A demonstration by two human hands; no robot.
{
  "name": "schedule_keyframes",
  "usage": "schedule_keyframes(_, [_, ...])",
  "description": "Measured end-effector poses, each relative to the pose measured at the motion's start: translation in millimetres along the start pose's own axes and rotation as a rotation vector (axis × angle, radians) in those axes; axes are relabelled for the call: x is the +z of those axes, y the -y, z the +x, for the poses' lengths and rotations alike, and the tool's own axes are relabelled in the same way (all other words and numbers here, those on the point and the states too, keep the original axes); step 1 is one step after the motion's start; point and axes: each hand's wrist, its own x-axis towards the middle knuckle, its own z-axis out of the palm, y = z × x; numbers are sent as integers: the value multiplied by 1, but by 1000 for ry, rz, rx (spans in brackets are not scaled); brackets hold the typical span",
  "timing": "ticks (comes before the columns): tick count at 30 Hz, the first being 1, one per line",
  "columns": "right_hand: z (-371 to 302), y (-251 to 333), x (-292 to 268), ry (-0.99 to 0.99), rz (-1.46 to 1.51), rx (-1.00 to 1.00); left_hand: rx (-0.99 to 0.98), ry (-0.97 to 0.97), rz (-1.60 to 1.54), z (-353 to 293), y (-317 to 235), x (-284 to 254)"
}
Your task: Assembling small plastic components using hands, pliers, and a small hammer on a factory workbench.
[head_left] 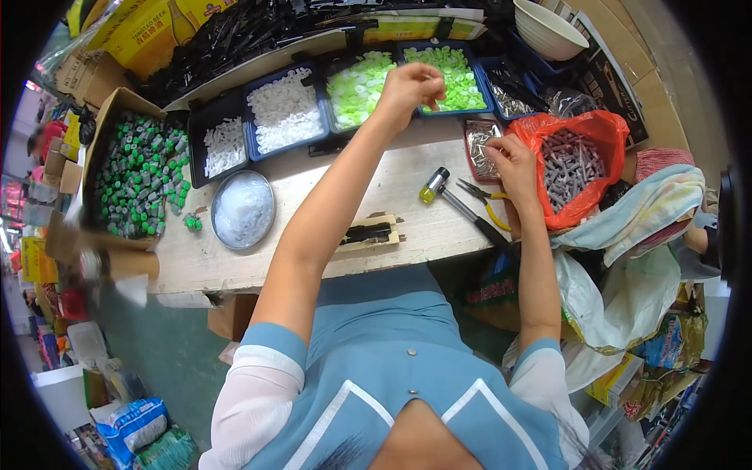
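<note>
My left hand (409, 92) is over the back of the bench, between two bins of small bright-green plastic parts. Its fingers are curled together at the edge of the right green bin (462, 92); whatever they hold is hidden. At the right, my right hand (513, 163) pinches thumb and fingertips together beside a small red tray of metal pins (480, 145); anything between them is too small to make out. Below the hands lie a hammer (470, 210) with a black grip, yellow-handled pliers (487, 202), and a wooden fixture (368, 233) with black pieces in it.
White plastic parts fill a blue bin (288, 113) and a black bin (225, 149). A round metal dish (243, 210) and a box of green-and-grey parts (141, 176) stand left. A red bag (611, 129) of grey parts and a towel (646, 200) are at right.
</note>
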Motion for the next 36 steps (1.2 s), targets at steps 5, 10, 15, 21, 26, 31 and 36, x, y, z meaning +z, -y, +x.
schedule_keyframes(5, [-9, 78, 5, 139, 407, -99, -65, 116, -452, -103, 9, -21])
schedule_keyframes(10, [-22, 114, 28, 256, 391, -333, -88, 135, -722, -171, 28, -38])
schedule_keyframes(15, [-32, 136, 48, 314, 450, -345, -18, 157, -775, -200, 28, -48])
schedule_keyframes(21, [-38, 145, 54, 377, 516, -302, 24, 153, -777, -210, 26, -50])
schedule_keyframes(26, [-42, 147, 64, 482, 599, -181, 42, 49, -734, -214, 31, -48])
schedule_keyframes(31, [-47, 150, 74, 457, 662, -89, 157, -119, -436, -219, 28, -53])
schedule_keyframes(36, [-54, 154, 80, 287, 493, -310, 251, -194, -355, -225, 31, -49])
